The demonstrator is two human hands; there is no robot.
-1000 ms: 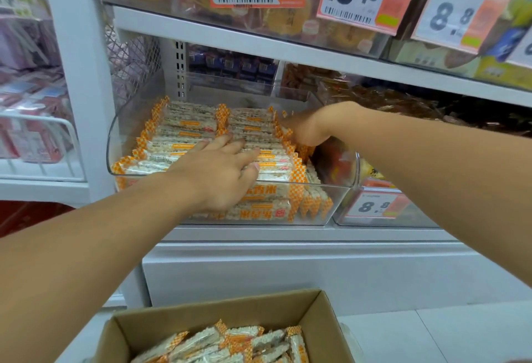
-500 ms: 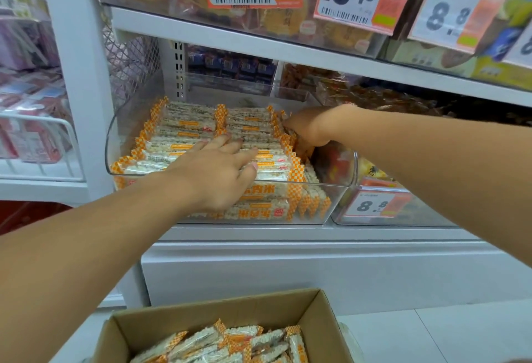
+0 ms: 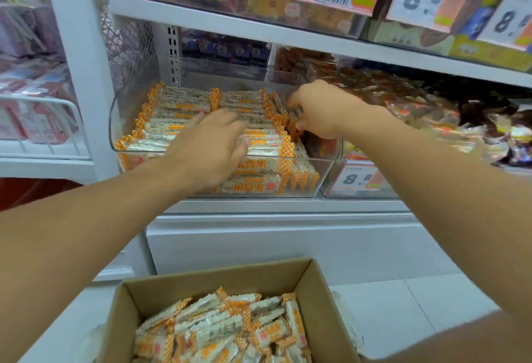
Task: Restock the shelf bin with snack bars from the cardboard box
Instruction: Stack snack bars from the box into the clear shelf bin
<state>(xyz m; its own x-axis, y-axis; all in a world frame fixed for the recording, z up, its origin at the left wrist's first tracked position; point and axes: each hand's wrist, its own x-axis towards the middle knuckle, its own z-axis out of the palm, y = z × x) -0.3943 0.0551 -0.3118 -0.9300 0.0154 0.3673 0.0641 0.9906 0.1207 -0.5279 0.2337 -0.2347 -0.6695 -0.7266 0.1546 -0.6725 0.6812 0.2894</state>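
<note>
Snack bars [image 3: 184, 116]: stacked in rows inside the clear shelf bin [image 3: 325, 172]; more heaped in the cardboard box [image 3: 218, 277] below.
Left hand [image 3: 211, 146]: laid flat on the rows, fingers spread.
Right hand [image 3: 319, 112]: fingers curled at the bin's right edge; grip cannot be told.
Price tag [image 3: 357, 178]: seen just right of the bin.

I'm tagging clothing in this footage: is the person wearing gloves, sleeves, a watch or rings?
Neither. The left hand and right hand are bare, and both forearms are uncovered as far as the frame shows. No watch, bracelet or ring is visible; the fingers are slightly blurred.
</note>
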